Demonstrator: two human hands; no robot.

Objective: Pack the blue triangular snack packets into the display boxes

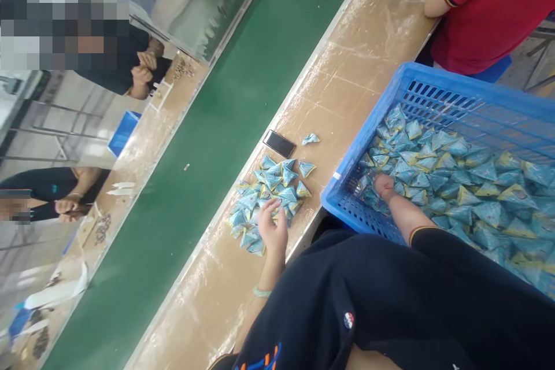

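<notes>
The left hand rests on the near edge of a loose heap of small blue triangular foil packets. The heap lies on the brown worktop, just beside the green conveyor belt. The hand's fingers are bent and a little apart, lying on the packets, and they seem to be clamped on none.

The right hand reaches down into the blue plastic lattice crate. This crate stands close at the person's right side, so both stocks are within an arm's reach. Its fingers are sunk among the same blue packets in the crate, so one cannot tell whether they are apart or closed.

A black flat phone and one single stray packet lie just beyond the heap. Another person in a red shirt sits further along.
</notes>
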